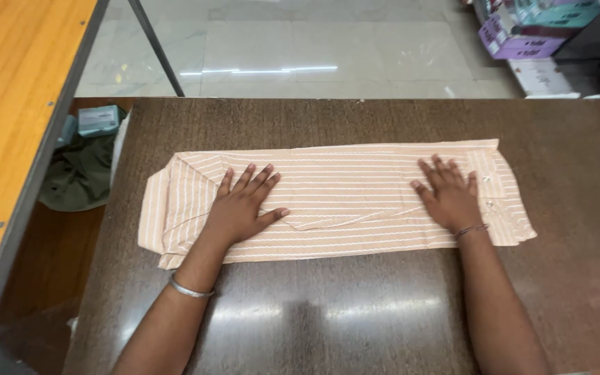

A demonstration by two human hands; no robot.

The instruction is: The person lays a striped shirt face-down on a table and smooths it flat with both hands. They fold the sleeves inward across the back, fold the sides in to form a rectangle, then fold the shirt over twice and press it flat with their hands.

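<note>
A peach shirt with thin white stripes (345, 191) lies folded into a long band across the dark brown table (355, 312). My left hand (243, 205) rests flat on the left part of the shirt, fingers spread, palm down. My right hand (449, 194) presses flat on the right part, near the cuff with its buttons. Neither hand grips the cloth. A metal bangle circles my left wrist and a thin thread band my right wrist.
An orange wooden tabletop (8, 118) with a metal edge runs along the left. Between the tables lie a dark green cloth (78, 177) and a small teal box (98, 119). Purple and teal boxes (522, 35) stand at the far right on the pale tiled floor.
</note>
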